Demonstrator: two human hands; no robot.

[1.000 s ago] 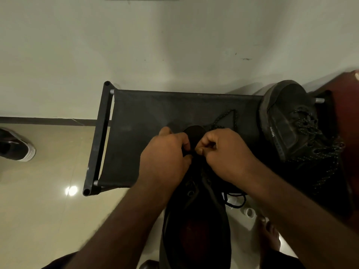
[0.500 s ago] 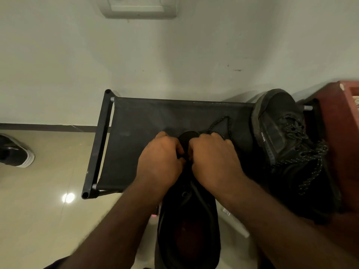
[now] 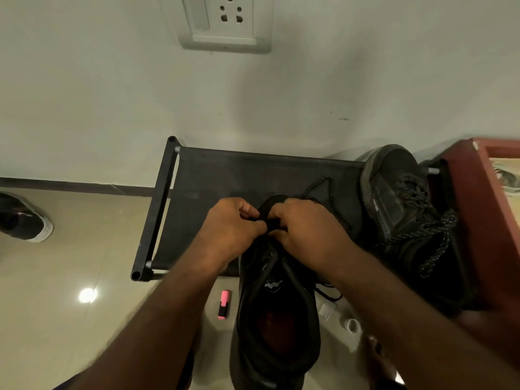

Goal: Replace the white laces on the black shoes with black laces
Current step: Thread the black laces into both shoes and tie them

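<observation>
So both hands, left hand (image 3: 229,230) and right hand (image 3: 306,230), are pinching closed on the black lace (image 3: 266,220) at the black low-top shoe's (image 3: 277,311) 12 o'clock end.

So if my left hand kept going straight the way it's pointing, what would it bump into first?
The left hand points right, across the black shoe toward the right hand. It would likely meet the right hand's fingertips first, over the shoe's tongue; they look nearly touching, though depth is unclear.

White wall w/ socket (image 3: 225,22), beige tile floor (image 3: 56,277), black rack (image 3: 225,175), red furniture (image 3: 478,220) at right.
</observation>
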